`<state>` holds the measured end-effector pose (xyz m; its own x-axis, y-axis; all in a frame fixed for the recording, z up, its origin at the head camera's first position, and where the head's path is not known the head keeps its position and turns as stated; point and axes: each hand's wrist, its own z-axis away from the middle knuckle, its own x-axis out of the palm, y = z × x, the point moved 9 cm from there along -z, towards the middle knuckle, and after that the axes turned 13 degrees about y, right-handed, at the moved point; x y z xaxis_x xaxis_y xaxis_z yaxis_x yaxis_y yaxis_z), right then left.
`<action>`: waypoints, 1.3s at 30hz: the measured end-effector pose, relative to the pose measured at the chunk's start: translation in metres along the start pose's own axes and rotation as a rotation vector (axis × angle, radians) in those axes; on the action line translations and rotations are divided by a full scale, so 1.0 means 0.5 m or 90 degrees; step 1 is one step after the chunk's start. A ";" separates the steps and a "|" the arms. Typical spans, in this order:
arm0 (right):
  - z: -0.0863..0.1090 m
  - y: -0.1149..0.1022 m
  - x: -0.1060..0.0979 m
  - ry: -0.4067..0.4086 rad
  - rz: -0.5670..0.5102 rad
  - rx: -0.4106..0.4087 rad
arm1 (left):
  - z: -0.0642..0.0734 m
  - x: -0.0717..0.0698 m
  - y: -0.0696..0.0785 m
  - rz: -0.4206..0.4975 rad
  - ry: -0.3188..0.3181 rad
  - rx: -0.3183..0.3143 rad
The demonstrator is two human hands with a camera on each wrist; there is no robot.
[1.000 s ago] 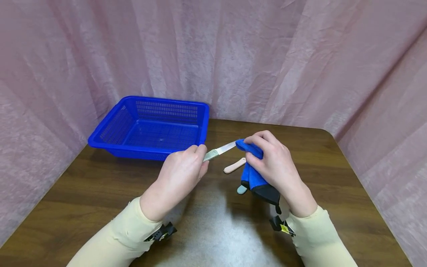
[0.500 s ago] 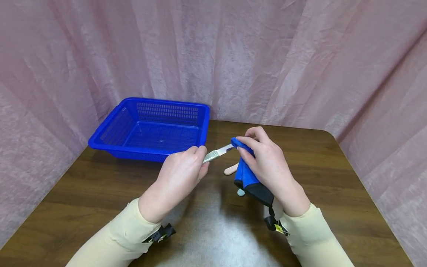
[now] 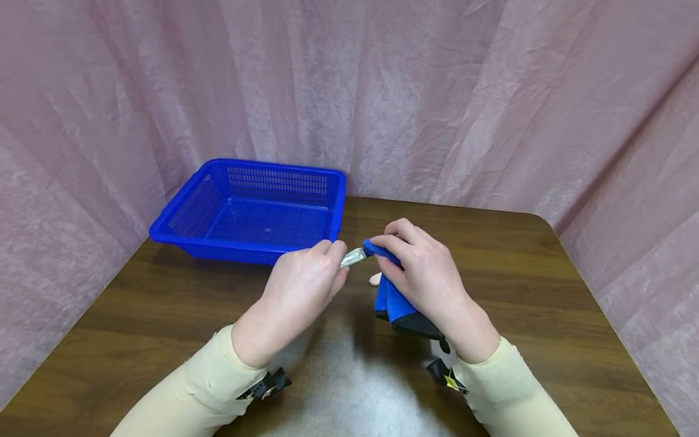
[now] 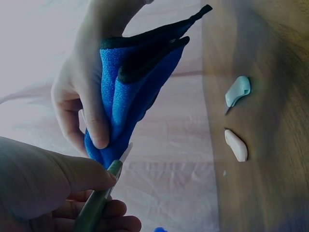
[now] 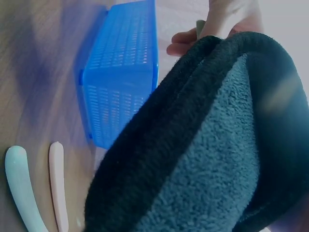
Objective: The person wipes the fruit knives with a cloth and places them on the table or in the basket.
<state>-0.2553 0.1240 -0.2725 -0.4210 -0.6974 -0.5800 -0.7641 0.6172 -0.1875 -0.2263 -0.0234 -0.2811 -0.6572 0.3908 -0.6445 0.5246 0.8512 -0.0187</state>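
Blue plastic basket (image 3: 218, 244): far left on the table (image 3: 546, 315), probably set there to leave working room in front of the person. Left hand (image 3: 303, 276): thumb and curled fingers clamped on the pale green handle of the knife (image 3: 354, 257), likely to keep skin off its edge. Knife: raised over the table, blade (image 4: 127, 152) pointing right. Pink handle (image 4: 236, 146): on the table, partly hidden by the cloth (image 3: 397, 303) in the head view. Mint handle (image 4: 238, 91): near the pink one, not touching. Cloth: blue, black-edged, folded about the blade, presumably as a guard for the fingers. Right hand (image 3: 423, 267): thumb and fingers pinched on the cloth. Count: basket, one; knife in hand, one; cloth, one; loose handles, two; hands, two.
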 end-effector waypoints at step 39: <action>0.001 0.040 -0.027 -0.033 0.061 0.047 | 0.000 -0.008 0.009 -0.003 -0.004 0.014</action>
<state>-0.2646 0.1461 -0.2689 -0.4631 -0.6148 -0.6384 -0.6825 0.7069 -0.1857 -0.2214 -0.0212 -0.2785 -0.6563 0.3843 -0.6493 0.5330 0.8452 -0.0385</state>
